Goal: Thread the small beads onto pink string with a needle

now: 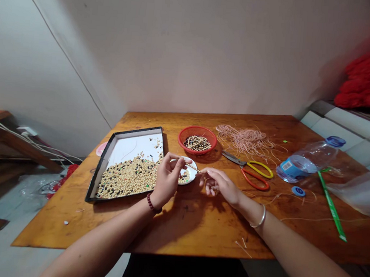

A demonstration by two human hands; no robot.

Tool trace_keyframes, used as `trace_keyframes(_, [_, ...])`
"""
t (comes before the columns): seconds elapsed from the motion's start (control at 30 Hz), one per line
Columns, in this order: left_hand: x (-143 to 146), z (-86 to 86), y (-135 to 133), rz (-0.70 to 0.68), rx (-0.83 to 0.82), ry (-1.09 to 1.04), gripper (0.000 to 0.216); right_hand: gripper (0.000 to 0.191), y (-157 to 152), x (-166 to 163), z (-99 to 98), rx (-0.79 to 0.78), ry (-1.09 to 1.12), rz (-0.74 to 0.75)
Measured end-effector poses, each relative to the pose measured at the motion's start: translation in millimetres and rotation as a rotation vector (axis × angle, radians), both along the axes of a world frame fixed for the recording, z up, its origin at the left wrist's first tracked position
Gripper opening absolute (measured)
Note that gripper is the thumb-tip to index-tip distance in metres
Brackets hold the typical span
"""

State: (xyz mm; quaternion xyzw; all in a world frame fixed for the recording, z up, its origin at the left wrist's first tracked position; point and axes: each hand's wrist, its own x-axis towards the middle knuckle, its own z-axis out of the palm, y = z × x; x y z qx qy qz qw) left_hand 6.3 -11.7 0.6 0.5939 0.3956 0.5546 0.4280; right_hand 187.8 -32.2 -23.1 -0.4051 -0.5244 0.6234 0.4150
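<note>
My left hand (169,175), with a dark red bead bracelet on the wrist, pinches one end of a short string of beads (189,165). The string stretches across to my right hand (219,184), which wears a silver bangle. Its thumb and forefinger close on the other end, while its remaining fingers curl loosely. Below the string sits a small white dish (192,176) with a few beads, partly hidden by my left hand. Left of it lies a black-edged tray (123,144) with many loose cream beads (127,174) and some dark and green ones.
Behind my hands stands a red basket (198,132) of beads. Pink cord (245,139) lies heaped at the back, near open scissors (247,167). Further right are a tipped plastic bottle (307,163), a blue cap (298,191) and a green strip (331,205).
</note>
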Motion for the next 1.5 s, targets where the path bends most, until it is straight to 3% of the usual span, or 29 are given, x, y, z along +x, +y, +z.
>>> trace_keyframes(0.1, [1, -1.3, -1, -0.019, 0.000, 0.026, 0.023, 0.047, -1, -1, 0.0, 0.038, 0.037, -0.017])
trace_keyframes(0.27, [4, -5.4, -6, -0.073, 0.037, 0.057, 0.020, 0.046, -2, -1, -1.2, 0.046, 0.172, 0.030])
trace_keyframes(0.43, [5, -9.5, -8, -0.113, 0.068, 0.059, 0.018, 0.052, -3, 1, 1.5, -0.011, 0.075, 0.081])
trace_keyframes(0.73, [6, -11.6, -9, -0.075, 0.065, 0.074, 0.019, 0.044, -3, -2, 3.8, 0.084, -0.038, 0.061])
trace_keyframes(0.97, [4, -11.6, -4, 0.067, 0.117, 0.151, 0.021, 0.046, 2, 1, -1.5, 0.251, -0.233, -0.041])
trace_keyframes(1.13, [1, -10.5, 2, 0.131, 0.108, 0.101, 0.021, 0.040, 5, 4, -4.4, 0.206, -0.253, -0.068])
trace_keyframes(1.37, [3, -9.4, -3, 0.003, 0.131, 0.176, 0.021, 0.043, 3, 4, 5.7, 0.284, -0.223, -0.074])
trace_keyframes(1.5, [4, -11.1, -7, -0.058, 0.154, 0.236, 0.018, 0.045, 0, 1, 5.9, 0.260, -0.170, 0.023])
